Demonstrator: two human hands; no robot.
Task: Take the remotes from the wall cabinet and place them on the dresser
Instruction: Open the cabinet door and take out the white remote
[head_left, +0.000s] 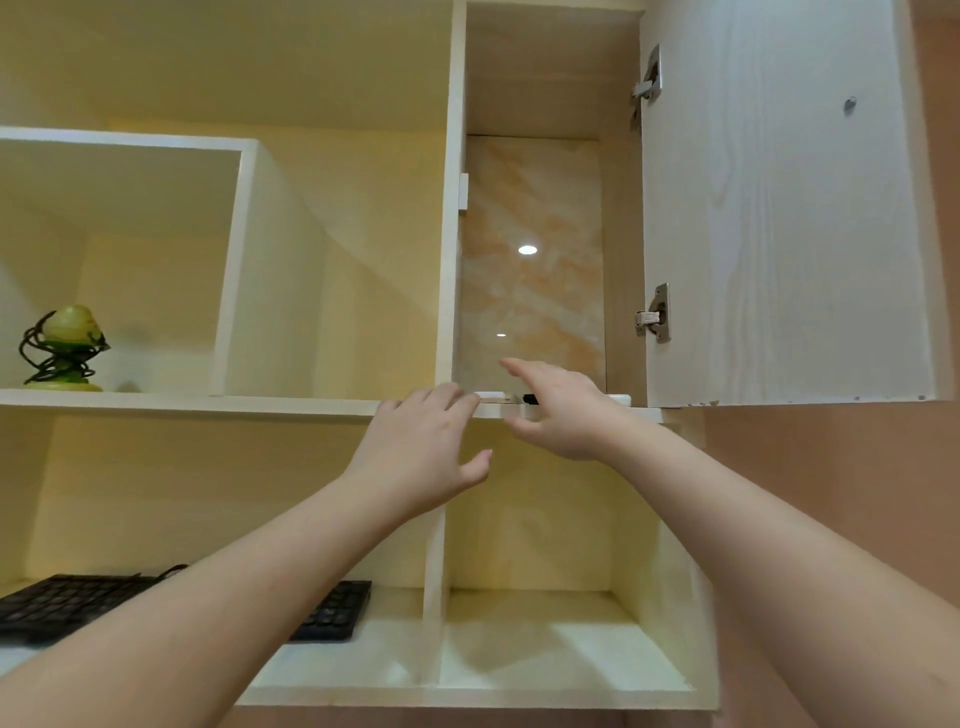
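The wall cabinet compartment (535, 260) stands open, with a marble-patterned back and its white door (779, 208) swung out to the right. On its floor, just past the front edge, lie thin remotes: a white one (491, 397), a dark end (530, 399) beside it, and another white tip (621, 399) at the right. My left hand (426, 447) is raised to the shelf edge, fingers spread, holding nothing. My right hand (561, 410) reaches over the edge above the remotes, fingers extended, partly hiding them. The dresser is out of view.
An open cubby to the left holds a green ornament on a black wire stand (65, 348). Below, a black keyboard (67, 603) lies on a lower shelf, with a vertical divider (435, 571) to its right. A pinkish wall (831, 493) borders the right.
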